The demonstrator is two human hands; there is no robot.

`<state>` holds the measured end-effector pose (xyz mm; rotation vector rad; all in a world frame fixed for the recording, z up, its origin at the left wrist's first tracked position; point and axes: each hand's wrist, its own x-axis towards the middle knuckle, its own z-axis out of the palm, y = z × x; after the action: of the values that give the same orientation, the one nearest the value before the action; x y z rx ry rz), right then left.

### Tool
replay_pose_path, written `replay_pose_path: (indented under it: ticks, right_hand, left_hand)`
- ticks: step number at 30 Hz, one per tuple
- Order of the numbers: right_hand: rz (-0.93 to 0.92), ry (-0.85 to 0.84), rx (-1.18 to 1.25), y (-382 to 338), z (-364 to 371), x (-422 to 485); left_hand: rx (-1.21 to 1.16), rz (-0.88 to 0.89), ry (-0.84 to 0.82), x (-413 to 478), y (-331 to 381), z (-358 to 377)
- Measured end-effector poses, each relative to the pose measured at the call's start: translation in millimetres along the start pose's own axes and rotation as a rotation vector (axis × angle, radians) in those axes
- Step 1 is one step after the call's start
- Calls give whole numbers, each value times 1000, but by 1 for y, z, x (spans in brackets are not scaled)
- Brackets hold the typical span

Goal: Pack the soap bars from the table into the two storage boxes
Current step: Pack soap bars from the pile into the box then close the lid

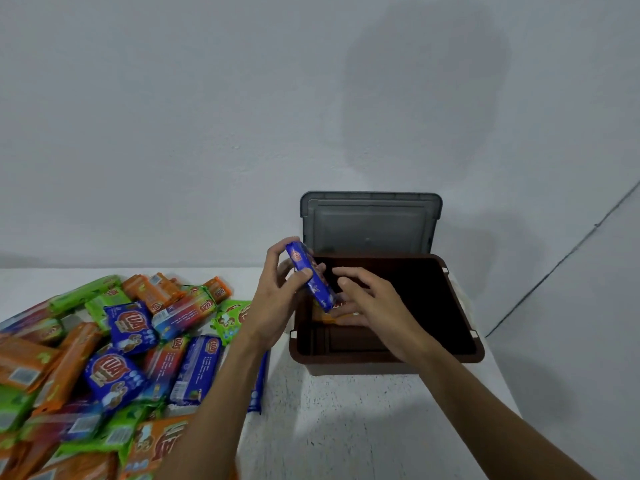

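Gripping blue soap bar (311, 276) in left hand (280, 296), thumb across the front face, fingers curled behind the top end. Holding it tilted on edge over the rear-left corner of the brown storage box (346, 367), lower end dipping inside the rim. Reaching in with right hand (377, 306), fingers loosely straight and spread, nothing gripped; fingertips close to the bar's lower end, contact impossible to tell.

Likely light and stiff enough to take one-handed. Glossy wrapper, so probably slippery; best pinched across the flat faces near the middle, not by the crimped ends. Not fragile by the look of it, so a short drop should be fine.

Open box, mostly dark inside, looks nearly empty. One orange bar (334, 318) showing at the left side, partly under the right hand; further contents too dark to make out. Grey lid (370, 223) propped upright behind the box. No second box in view.

Big loose pile of soap bars (121, 341) left on the table (346, 427), blue, orange, green and red wrappers overlapping. Judging by that, packing barely begun.
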<state>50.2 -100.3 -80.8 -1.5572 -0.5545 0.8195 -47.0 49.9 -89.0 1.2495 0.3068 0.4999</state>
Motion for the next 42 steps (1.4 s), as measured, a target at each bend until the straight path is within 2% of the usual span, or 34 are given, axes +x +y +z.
replay_pose_path:
  ticks: [6,11,15,18,21,26,31,34,42]
  right_hand:
    - [89,21,505,-3,-7,-2]
    - [93,106,556,4,-17,1]
    - [115,89,322,13,-32,2]
    - [121,80,-35,23,-40,4]
    - [197,30,-197,34,-41,13]
    - [323,-119,-328,45,-34,30]
    - [270,-118,-746,56,-28,41]
    - [256,-130,-913,57,-26,40]
    - [318,-65,-959,62,-25,43]
  left_hand:
    - [115,76,-47,-7,1,8]
    - [499,104,-63,-6,-10,0]
    - [690,109,-44,-2,-20,-10]
    - [1004,213,25,4,-38,-25]
    - [1185,200,41,4,-56,-32]
    - [1233,165,55,2,-58,-30]
    - [1246,141,35,2,-59,-31]
    - [1277,125,24,5,-58,-31]
    - [1242,104,29,2,-58,-30]
